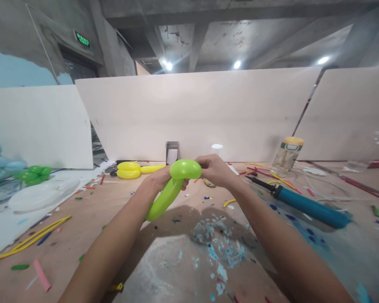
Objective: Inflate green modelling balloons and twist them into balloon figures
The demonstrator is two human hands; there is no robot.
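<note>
While the glossy lime-green latex tube balloon is above the brown surface, left hand grips its bend from behind, right hand pinches its crosswise bubble's right end. Long tail slants down-left toward the person, nearer left forearm.

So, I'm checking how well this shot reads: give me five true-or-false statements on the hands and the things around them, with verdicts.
1. The left hand and right hand both hold the lime balloon. True.
2. The pump lies to the left of both hands. False: it lies to their right.
3. The yellow balloon has no bulging part. False: it has rounded bubbles at one end.
4. The exit sign shows green markings. True.
5. The bottle nearest the pump has a blue lid. False: its lid is yellowish.
</note>
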